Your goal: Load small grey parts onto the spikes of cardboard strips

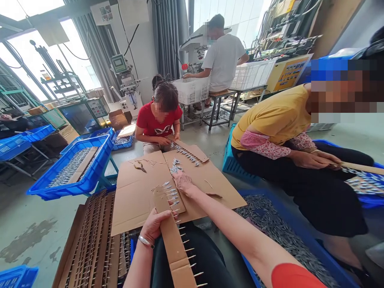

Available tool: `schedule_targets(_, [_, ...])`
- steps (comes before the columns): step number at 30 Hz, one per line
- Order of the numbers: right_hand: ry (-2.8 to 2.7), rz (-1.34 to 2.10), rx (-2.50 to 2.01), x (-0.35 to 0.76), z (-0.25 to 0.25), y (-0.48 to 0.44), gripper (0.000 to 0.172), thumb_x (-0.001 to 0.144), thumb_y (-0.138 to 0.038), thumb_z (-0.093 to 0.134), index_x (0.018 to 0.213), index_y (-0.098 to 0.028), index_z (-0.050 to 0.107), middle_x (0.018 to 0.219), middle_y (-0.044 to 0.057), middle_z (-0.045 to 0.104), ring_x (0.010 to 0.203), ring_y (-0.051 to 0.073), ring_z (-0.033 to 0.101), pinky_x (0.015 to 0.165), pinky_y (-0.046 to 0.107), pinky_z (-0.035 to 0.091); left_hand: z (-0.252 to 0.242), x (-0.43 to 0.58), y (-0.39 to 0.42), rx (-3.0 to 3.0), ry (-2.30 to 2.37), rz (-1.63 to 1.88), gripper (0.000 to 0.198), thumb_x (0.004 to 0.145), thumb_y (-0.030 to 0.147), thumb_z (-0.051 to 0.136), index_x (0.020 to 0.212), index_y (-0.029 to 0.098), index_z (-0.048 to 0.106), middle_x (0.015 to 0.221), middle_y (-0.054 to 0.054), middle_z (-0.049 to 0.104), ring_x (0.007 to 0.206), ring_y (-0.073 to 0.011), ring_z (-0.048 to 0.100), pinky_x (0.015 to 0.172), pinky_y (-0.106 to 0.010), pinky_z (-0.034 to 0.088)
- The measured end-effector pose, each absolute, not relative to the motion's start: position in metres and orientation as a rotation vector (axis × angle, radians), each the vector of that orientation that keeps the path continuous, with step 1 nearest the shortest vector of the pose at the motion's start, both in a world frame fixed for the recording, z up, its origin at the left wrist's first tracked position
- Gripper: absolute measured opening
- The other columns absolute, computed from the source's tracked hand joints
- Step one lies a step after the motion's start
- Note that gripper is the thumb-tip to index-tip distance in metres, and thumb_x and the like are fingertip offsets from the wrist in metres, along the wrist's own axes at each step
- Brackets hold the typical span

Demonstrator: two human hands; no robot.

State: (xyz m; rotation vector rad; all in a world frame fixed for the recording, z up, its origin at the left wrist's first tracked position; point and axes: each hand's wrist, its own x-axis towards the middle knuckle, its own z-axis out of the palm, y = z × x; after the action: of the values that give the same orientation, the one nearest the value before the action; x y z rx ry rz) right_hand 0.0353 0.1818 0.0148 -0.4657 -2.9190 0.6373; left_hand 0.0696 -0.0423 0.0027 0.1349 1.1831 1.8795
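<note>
Your left hand [154, 225] gripped a spiked cardboard strip [178, 250] over the surface's [132, 216] near edge; your right hand [183, 183], finger closure indiscernible, apparently gathered grey pieces [176, 162] farther off, seemingly needing a precise pinch next.

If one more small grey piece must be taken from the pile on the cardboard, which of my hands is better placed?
Probably your right hand: it reaches right to the grey pile, while your left hand is busy holding the cardboard strip.
</note>
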Motion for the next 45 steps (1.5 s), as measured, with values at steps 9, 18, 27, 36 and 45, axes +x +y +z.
schedule_targets(9, [-2.629, 1.031, -0.321, 0.122, 0.009, 0.171, 0.028, 0.099, -0.024, 0.036, 0.107, -0.017, 0.062, 0.092, 0.006, 0.069, 0.081, 0.017, 0.064, 0.074, 0.025, 0.047, -0.010, 0.086, -0.043, 0.021, 1.179, 2.002, 0.049, 0.071, 0.023, 0.078, 0.116, 0.010, 0.065, 0.096, -0.016, 0.079, 0.083, -0.0274, 0.076, 0.071, -0.034, 0.060])
schedule_targets(18, [-2.304, 1.585, -0.117, 0.190, -0.005, 0.133, 0.026, 0.098, -0.038, 0.046, 0.098, -0.021, 0.065, 0.089, 0.003, 0.069, 0.079, 0.019, 0.061, 0.073, 0.028, 0.046, -0.003, 0.095, -0.045, -0.017, 1.203, 2.024, 0.051, 0.070, 0.021, 0.078, 0.118, 0.011, 0.065, 0.088, -0.013, 0.080, 0.071, -0.0235, 0.076, 0.067, -0.032, 0.060])
schedule_targets(27, [-2.235, 1.678, -0.113, 0.182, -0.001, 0.126, 0.027, 0.096, -0.042, 0.049, 0.098, -0.021, 0.065, 0.087, 0.003, 0.069, 0.079, 0.019, 0.062, 0.070, 0.028, 0.048, 0.005, 0.097, -0.049, 0.022, 1.206, 2.047, 0.052, 0.071, 0.021, 0.077, 0.120, 0.010, 0.064, 0.090, -0.014, 0.080, 0.074, -0.0237, 0.075, 0.066, -0.032, 0.060])
schedule_targets(36, [-2.205, 1.756, -0.126, 0.182, 0.001, 0.123, 0.028, 0.095, -0.045, 0.050, 0.097, -0.021, 0.065, 0.080, 0.001, 0.066, 0.069, 0.017, 0.057, 0.064, 0.026, 0.046, 0.012, 0.098, -0.051, 0.029, 1.255, 2.063, 0.054, 0.066, 0.021, 0.079, 0.118, 0.010, 0.066, 0.086, -0.012, 0.080, 0.071, -0.0233, 0.074, 0.066, -0.032, 0.060])
schedule_targets(45, [-2.198, 1.785, -0.072, 0.183, 0.007, 0.124, 0.030, 0.096, -0.047, 0.050, 0.094, -0.021, 0.065, 0.076, -0.001, 0.062, 0.068, 0.016, 0.054, 0.064, 0.025, 0.045, 0.011, 0.097, -0.053, 0.031, 1.281, 2.045, 0.047, 0.066, 0.023, 0.079, 0.110, 0.010, 0.069, 0.086, -0.013, 0.080, 0.070, -0.0227, 0.074, 0.065, -0.032, 0.059])
